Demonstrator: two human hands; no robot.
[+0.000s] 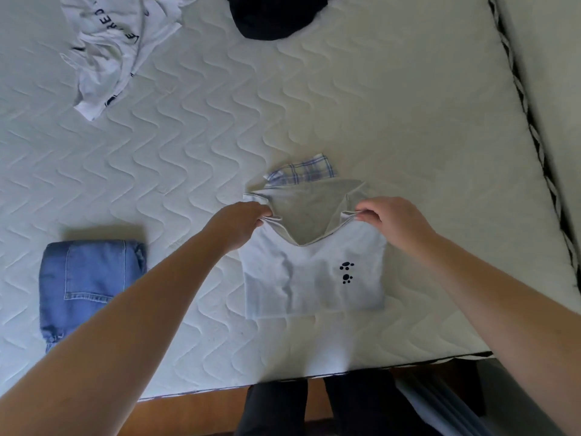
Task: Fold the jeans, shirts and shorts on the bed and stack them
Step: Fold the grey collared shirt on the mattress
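Observation:
A white shirt with two black paw prints [311, 278] lies partly folded near the bed's front edge. My left hand [242, 226] pinches its upper left corner and my right hand [393, 218] pinches its upper right corner, lifting the top edge so the inside shows. A folded plaid garment [301, 173] peeks out just beyond it. Folded blue jeans [85, 284] sit at the front left, partly hidden by my left forearm. A crumpled white shirt with black lettering [110, 48] lies at the back left. A dark garment [273, 14] is heaped at the back centre.
The quilted white mattress [393, 105] fills the view; its patterned edge [531, 127] runs down the right side. Beyond the front edge are a wooden floor [195, 413] and my dark trouser legs [276, 407].

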